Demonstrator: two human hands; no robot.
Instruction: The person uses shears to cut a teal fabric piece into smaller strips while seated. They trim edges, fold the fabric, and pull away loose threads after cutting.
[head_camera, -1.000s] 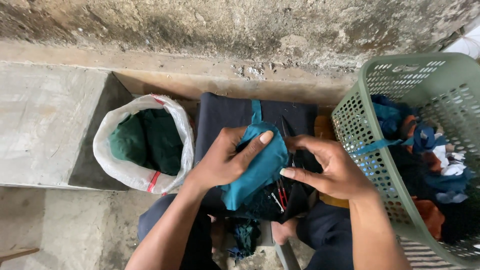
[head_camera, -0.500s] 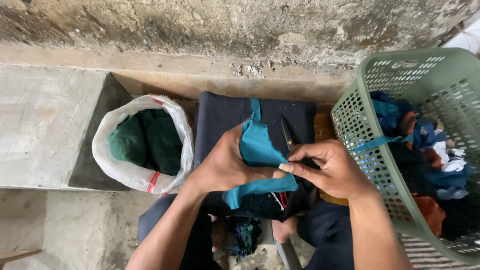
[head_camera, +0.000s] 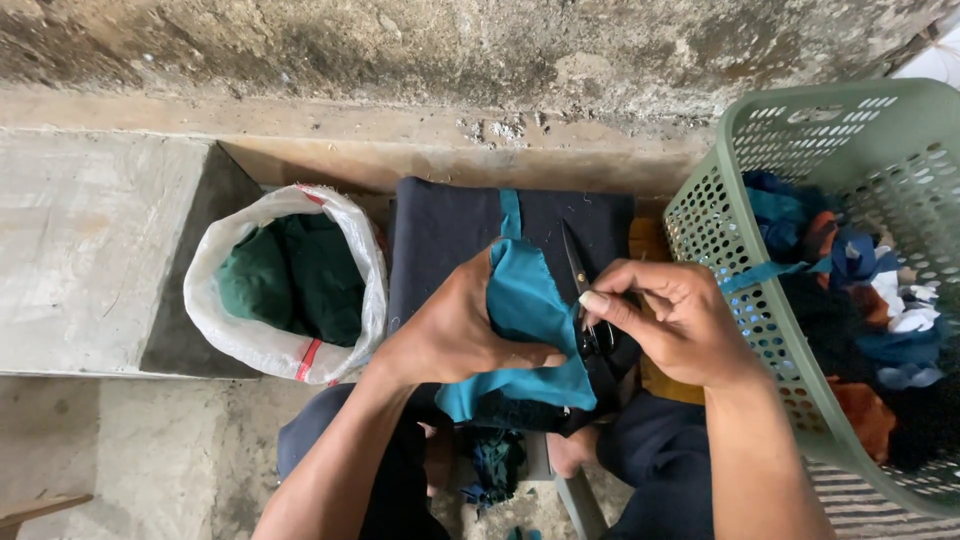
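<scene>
Both forearms are bare to the lower edge of the view, and no sleeves, watch or bracelets are seen on them. The left hand (head_camera: 455, 335) and the right hand (head_camera: 675, 325) are uncovered, without gloves or rings. The nails are kept short, and a pale thumbnail is shown on the right hand. The legs are covered by dark navy trousers (head_camera: 650, 455), and a bare foot (head_camera: 572, 450) is seen between them.
</scene>
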